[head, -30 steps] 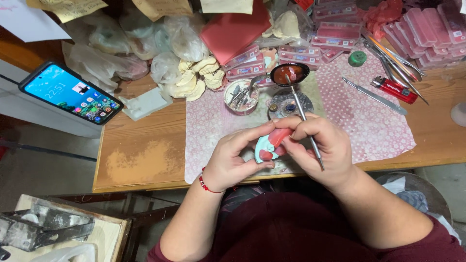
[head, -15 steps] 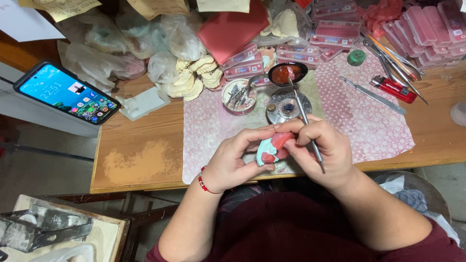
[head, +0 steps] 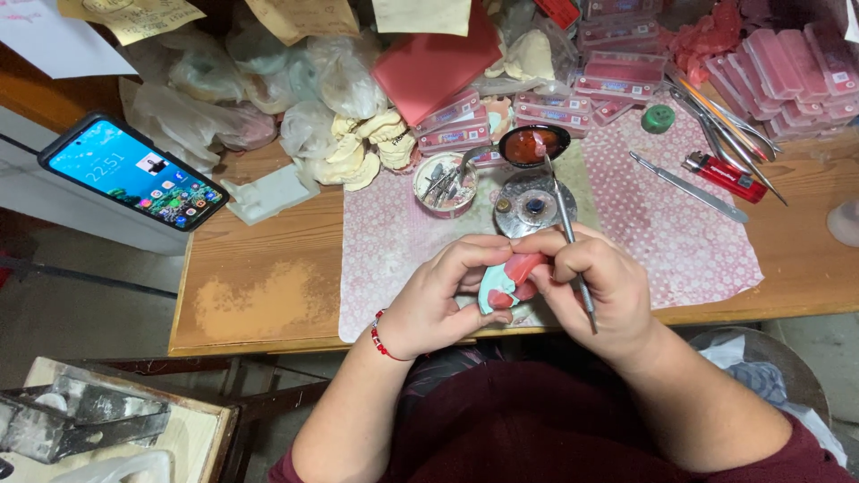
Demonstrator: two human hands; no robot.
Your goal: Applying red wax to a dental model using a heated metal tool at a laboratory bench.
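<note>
Both my hands meet over the front edge of the wooden table. My left hand grips a small dental model, pale blue with red wax on top. My right hand pinches a thin metal instrument like a pen and also steadies the model with its fingers. The instrument's far tip points toward a small dish of dark red wax. A red bead bracelet circles my left wrist.
A pink patterned mat covers the table's middle. On it sit a round burner, a cup of small tools, a metal spatula and a red lighter. A lit phone rests at left. Plaster casts in bags and pink boxes crowd the back.
My hands with the model stay at the table's front edge. The metal instrument has tilted slightly in my right hand; the grip is the same.
</note>
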